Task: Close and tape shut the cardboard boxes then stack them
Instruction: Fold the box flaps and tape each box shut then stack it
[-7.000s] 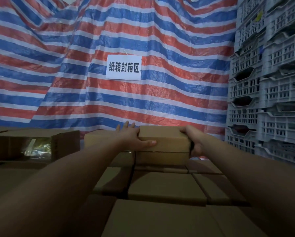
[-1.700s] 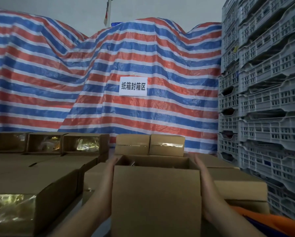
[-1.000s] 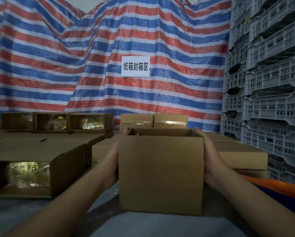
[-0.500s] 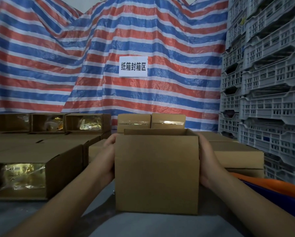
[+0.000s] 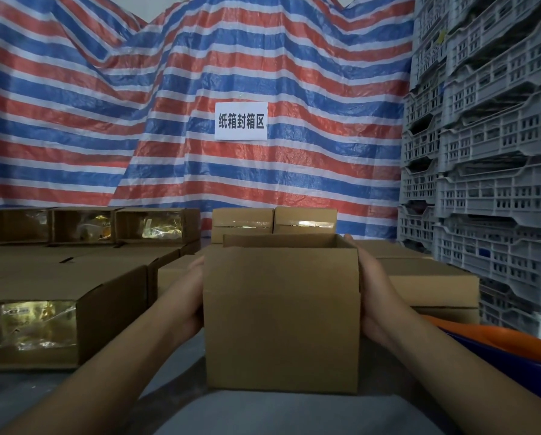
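An open-topped brown cardboard box [image 5: 281,321] stands upright on the grey surface [image 5: 262,416] right in front of me, its near flap raised. My left hand [image 5: 187,296] presses flat against its left side and my right hand [image 5: 372,293] against its right side, so the box is held between both palms. Behind it two closed boxes [image 5: 273,221] stand side by side. What lies inside the held box is hidden.
Open boxes with shiny foil packs lie on their sides at the left [image 5: 30,328] and back left [image 5: 149,226]. Flat closed boxes [image 5: 429,284] sit at the right. Grey plastic crates [image 5: 488,152] are stacked high on the right. An orange and blue tub rim [image 5: 514,343] shows lower right.
Seven seconds ago both hands set a closed box at the back. Since then they have brought an open box near, and it has hardly shifted in the last half second.
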A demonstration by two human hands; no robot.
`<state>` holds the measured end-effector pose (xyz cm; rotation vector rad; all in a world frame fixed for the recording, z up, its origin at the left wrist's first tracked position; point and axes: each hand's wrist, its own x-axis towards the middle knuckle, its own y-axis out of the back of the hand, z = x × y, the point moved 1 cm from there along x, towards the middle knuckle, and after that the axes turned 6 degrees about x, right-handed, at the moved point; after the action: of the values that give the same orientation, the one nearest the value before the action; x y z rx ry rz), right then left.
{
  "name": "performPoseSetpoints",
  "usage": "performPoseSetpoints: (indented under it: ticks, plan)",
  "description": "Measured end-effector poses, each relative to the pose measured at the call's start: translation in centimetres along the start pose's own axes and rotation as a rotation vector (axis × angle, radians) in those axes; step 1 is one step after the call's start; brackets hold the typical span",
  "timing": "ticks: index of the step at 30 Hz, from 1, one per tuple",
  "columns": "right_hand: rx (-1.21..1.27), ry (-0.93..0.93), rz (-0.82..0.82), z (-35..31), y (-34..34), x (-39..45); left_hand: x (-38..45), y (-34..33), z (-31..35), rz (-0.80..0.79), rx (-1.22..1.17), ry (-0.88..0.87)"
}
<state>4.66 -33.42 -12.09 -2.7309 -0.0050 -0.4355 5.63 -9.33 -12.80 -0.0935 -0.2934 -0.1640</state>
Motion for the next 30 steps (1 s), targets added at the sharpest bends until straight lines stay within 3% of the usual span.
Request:
performPoseSetpoints:
  ticks: [16, 23, 30]
  plan:
    - [-0.020, -0.051, -0.017, -0.3, -0.4, -0.5, -0.2, 0.0, 0.4, -0.060, 0.009, 0.058]
    - [-0.166, -0.106, -0.062, -0.4, -0.1, -1.3, -0.1, 0.2, 0.6, -0.109, 0.037, 0.029]
    - [-0.197, -0.150, -0.055, -0.8, -0.4, -0.6, 0.0, 0.3, 0.2, -0.065, 0.022, 0.010]
